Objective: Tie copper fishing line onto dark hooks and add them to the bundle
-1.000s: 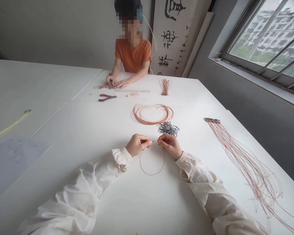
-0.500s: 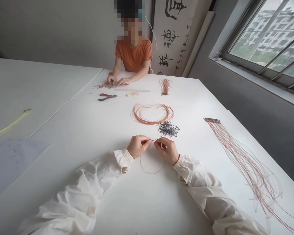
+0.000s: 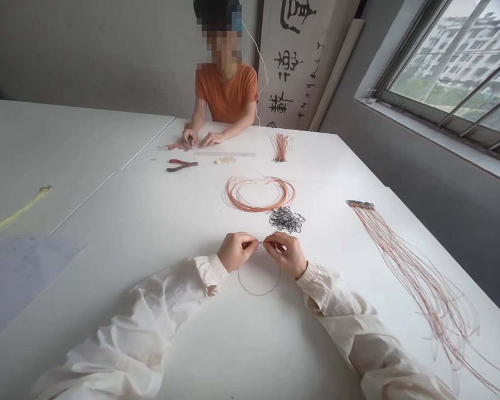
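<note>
Left hand and right hand each pinch a fine copper wire at centre, fingertips nearly touching; its loop lies toward the near side on the white table. Just beyond the hands: a pile of dark wire rings, with a copper wire coil adjoining. Long copper strands lie right. Far side: red-handled pliers and a seated co-worker.
</note>
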`<state>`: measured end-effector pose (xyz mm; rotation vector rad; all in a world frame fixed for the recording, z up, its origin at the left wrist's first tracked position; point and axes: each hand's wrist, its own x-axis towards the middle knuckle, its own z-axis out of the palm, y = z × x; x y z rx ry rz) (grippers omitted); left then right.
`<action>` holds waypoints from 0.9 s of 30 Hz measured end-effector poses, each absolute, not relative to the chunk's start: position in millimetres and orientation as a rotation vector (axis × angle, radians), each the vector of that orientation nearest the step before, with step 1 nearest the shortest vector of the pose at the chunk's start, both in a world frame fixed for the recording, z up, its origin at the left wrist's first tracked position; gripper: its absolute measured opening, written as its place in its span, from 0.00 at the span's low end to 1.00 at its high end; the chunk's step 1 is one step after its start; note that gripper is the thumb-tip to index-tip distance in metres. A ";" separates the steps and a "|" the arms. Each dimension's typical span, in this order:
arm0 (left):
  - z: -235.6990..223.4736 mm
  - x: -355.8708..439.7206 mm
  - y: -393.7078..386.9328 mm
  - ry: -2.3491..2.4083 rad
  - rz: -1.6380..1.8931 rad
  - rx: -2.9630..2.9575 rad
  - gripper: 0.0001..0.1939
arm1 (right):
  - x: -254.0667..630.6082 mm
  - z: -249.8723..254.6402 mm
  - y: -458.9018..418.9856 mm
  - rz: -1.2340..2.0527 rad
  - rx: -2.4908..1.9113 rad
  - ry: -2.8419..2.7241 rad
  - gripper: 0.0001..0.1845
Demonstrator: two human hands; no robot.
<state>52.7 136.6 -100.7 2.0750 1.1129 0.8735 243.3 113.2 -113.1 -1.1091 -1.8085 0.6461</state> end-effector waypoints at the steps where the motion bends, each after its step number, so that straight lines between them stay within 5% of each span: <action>1: -101.1 52.9 136.3 1.105 0.867 2.094 0.11 | 244.0 -112.5 114.4 0.663 -1.114 -1.801 0.04; 27: -102.0 53.4 126.0 0.993 0.847 2.267 0.14 | 251.3 -106.4 128.6 1.311 -1.059 -1.513 0.11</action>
